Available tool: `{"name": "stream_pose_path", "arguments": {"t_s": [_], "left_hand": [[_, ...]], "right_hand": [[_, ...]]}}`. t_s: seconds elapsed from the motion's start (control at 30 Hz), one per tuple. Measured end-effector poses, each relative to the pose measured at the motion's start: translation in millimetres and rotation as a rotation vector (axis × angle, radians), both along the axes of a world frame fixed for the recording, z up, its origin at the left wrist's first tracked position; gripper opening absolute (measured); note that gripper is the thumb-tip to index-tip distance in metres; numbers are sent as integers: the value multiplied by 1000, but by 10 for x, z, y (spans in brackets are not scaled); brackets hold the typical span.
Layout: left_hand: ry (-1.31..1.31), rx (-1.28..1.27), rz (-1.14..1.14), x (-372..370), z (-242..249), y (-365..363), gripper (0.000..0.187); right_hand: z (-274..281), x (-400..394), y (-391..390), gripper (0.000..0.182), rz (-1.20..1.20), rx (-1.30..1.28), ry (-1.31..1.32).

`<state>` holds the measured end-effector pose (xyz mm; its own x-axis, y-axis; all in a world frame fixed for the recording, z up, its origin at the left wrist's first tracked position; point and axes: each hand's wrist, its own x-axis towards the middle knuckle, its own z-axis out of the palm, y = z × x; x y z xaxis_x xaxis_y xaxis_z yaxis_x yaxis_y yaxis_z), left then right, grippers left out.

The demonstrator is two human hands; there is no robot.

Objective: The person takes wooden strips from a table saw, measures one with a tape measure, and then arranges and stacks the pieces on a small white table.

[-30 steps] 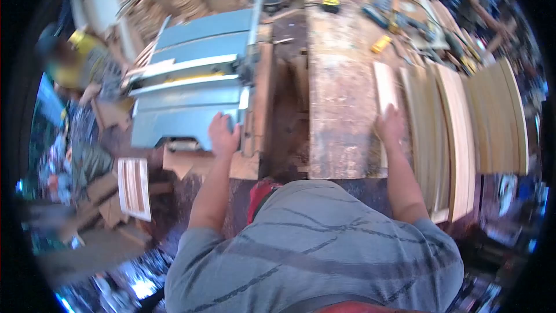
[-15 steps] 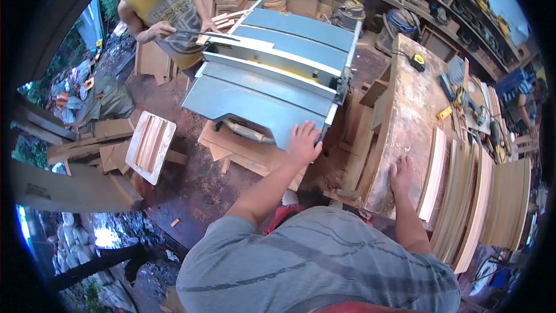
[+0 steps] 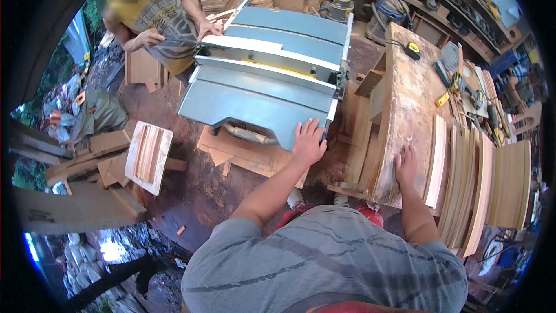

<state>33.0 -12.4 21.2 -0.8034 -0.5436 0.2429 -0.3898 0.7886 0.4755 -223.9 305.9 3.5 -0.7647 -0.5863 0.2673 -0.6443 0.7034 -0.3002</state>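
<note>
My left hand (image 3: 308,142) rests flat on the near right corner of a table saw (image 3: 243,95), its fingers spread over the edge. On the worn wooden workbench (image 3: 405,122) to the right lies my right hand (image 3: 407,165), fingers stretched out and holding nothing. A pale board (image 3: 250,42) lies on the saw table along the far side of the long metal fence (image 3: 269,65). Across the saw, a person in a yellow top (image 3: 153,8) holds a thin dark stick (image 3: 178,41) near the board's left end; the other hand is by the board.
Long wooden strips (image 3: 457,182) lie on the bench beside my right hand. A tape measure (image 3: 412,50) and a drill (image 3: 472,94) sit farther back. Scrap wood (image 3: 110,145) and a board with strips (image 3: 149,156) stand at left. Shop vacuums (image 3: 387,17) stand behind.
The view has shifted slightly. The pale board has slid a little to the right along the fence, and the person's dark stick has moved down nearer its end. Both my hands stay in place.
</note>
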Motion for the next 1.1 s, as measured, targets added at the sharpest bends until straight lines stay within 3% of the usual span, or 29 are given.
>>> {"name": "stream_pose_path", "arguments": {"t_s": [0.23, 0.33, 0.6, 1.1], "left_hand": [[34, -37, 45, -25, 13, 46, 43], [14, -94, 137, -76, 66, 68, 49], [-131, -168, 222, -188, 50, 109, 61], [-152, -204, 271, -239, 53, 148, 55]], "right_hand": [[17, -6, 15, 53, -38, 44, -55], [-60, -238, -10, 53, 99, -7, -22], [105, -678, -268, 53, 163, 30, -123], [58, -750, -248, 55, 189, 22, -139]]}}
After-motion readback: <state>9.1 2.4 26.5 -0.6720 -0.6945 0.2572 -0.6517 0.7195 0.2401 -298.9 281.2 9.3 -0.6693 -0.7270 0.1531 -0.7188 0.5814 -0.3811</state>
